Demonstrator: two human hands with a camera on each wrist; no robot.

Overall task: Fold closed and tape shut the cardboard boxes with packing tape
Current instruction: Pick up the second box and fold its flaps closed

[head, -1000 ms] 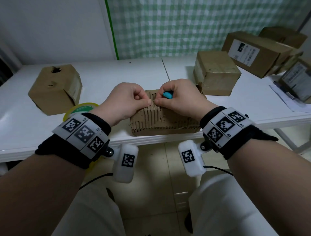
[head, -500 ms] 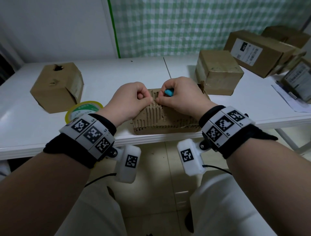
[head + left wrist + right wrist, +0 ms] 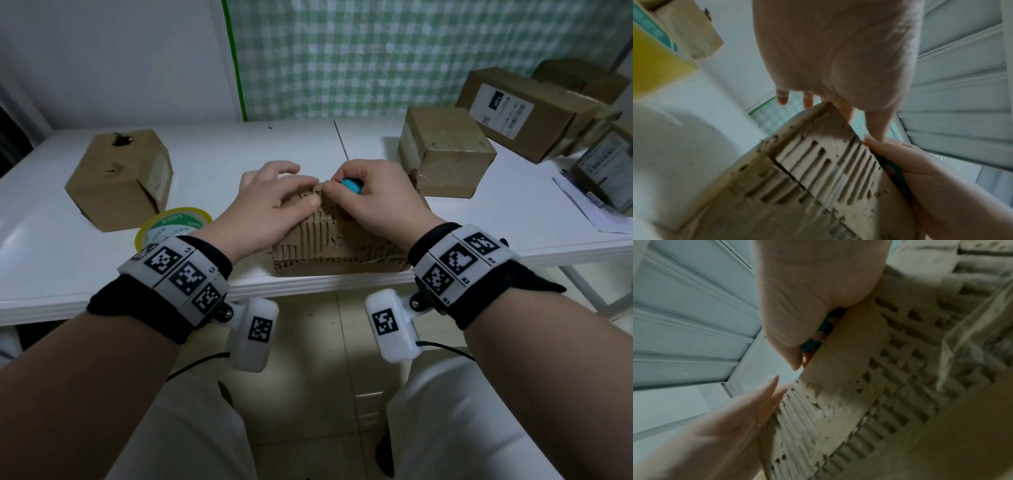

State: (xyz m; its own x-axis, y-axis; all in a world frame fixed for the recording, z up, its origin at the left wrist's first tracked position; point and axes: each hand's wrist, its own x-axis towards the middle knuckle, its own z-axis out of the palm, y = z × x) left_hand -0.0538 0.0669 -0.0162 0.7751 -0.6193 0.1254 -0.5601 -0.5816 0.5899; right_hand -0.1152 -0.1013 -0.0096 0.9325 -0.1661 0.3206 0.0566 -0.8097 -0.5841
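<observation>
A worn, torn cardboard box stands at the table's front edge in the middle. My left hand lies on its upper left part with the fingers stretched out over the top edge; in the left wrist view the fingers are straight above the box. My right hand is curled round a small blue tool and presses at the box's top edge beside the left thumb. The right wrist view shows the blue tool tucked in the fist against the cardboard.
A yellow and green tape roll lies left of the box, beside my left wrist. A dented box stands at the left, a closed one at the right. Labelled boxes and papers fill the far right.
My left hand has let go of its pinch on the box's top edge and spread its fingers flat over the box. The right hand keeps the blue tool in place.
</observation>
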